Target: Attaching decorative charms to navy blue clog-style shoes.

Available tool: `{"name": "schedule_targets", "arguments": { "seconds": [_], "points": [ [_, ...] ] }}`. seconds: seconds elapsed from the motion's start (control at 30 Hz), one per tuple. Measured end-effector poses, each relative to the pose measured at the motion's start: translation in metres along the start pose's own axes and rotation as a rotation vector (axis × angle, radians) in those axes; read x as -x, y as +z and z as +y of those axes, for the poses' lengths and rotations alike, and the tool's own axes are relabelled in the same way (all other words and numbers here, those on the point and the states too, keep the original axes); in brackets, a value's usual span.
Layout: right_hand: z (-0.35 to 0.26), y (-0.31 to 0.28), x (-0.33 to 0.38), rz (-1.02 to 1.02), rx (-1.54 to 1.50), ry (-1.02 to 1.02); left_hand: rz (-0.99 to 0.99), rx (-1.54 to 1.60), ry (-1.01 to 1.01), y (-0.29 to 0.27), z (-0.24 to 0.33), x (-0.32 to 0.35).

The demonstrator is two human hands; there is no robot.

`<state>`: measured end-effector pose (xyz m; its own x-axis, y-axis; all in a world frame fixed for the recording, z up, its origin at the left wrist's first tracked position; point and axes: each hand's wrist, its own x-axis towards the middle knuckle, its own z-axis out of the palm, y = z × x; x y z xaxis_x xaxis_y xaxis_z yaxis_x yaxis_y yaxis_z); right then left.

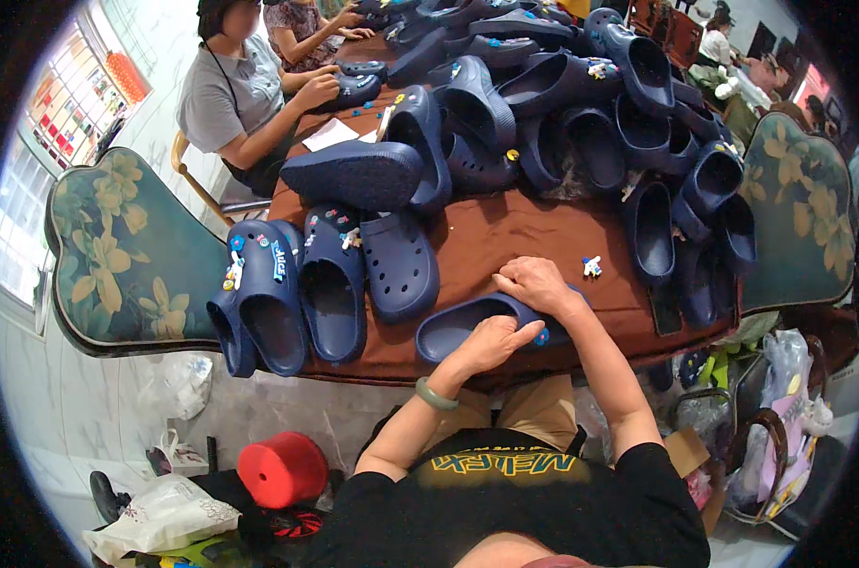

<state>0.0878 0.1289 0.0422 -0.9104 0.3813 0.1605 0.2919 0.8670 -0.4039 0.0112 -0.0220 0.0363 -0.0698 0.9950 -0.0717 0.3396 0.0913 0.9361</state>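
Note:
A navy clog lies on its side at the table's near edge, its opening toward the left. My left hand grips the clog's near side, thumb laid over the upper and fingers partly hidden. Curled over its far side is my right hand, fingers bent against the shoe. A small blue charm shows by my left thumb. Beyond my right hand, a white and blue shoe charm rests on the cloth. To the left stand a plain holed clog and a clog with charms.
A large heap of navy clogs covers the far part of the brown-clothed table. Floral chairs flank it. Another person handles a clog at far left. A red stool and bags sit on the floor.

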Motion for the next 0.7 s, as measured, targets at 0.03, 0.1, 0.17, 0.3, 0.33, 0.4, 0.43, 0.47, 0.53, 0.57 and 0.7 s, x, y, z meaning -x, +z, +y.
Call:
{"name": "schedule_targets", "arguments": {
  "seconds": [0.03,0.1,0.17,0.3,0.33,0.4,0.43,0.47,0.53,0.57,0.7],
  "points": [
    [0.001,0.001,0.0,0.025,-0.004,-0.029,-0.025,-0.004,-0.011,-0.001,-0.001,0.0],
    [0.002,0.003,0.001,0.033,0.0,-0.034,-0.053,-0.008,-0.023,-0.002,-0.001,0.0],
    [0.001,0.004,0.001,0.041,0.003,-0.042,-0.076,-0.023,-0.055,-0.003,0.001,0.001],
    [-0.003,0.003,0.002,0.035,-0.017,-0.005,-0.048,-0.015,-0.028,-0.001,-0.002,0.002],
    [-0.003,0.003,0.002,0.034,-0.019,0.009,-0.045,-0.008,-0.024,-0.001,-0.001,0.004],
    [-0.001,0.003,0.004,0.045,-0.02,0.007,-0.049,-0.001,-0.018,-0.001,0.002,0.003],
    [0.001,0.003,0.005,0.055,-0.021,0.001,-0.058,-0.007,-0.035,-0.001,0.003,0.002],
    [0.003,0.003,0.005,0.056,-0.02,0.006,-0.068,-0.013,-0.052,-0.001,0.005,0.001],
    [0.008,0.003,0.007,0.104,-0.032,0.012,-0.089,-0.038,-0.082,-0.002,0.012,-0.003],
    [0.005,0.002,0.007,0.103,-0.036,0.011,-0.099,-0.065,-0.12,-0.003,0.014,-0.003],
    [-0.001,0.001,0.003,0.146,-0.026,-0.007,0.008,-0.005,-0.015,-0.002,0.0,-0.002]
  ]
}}
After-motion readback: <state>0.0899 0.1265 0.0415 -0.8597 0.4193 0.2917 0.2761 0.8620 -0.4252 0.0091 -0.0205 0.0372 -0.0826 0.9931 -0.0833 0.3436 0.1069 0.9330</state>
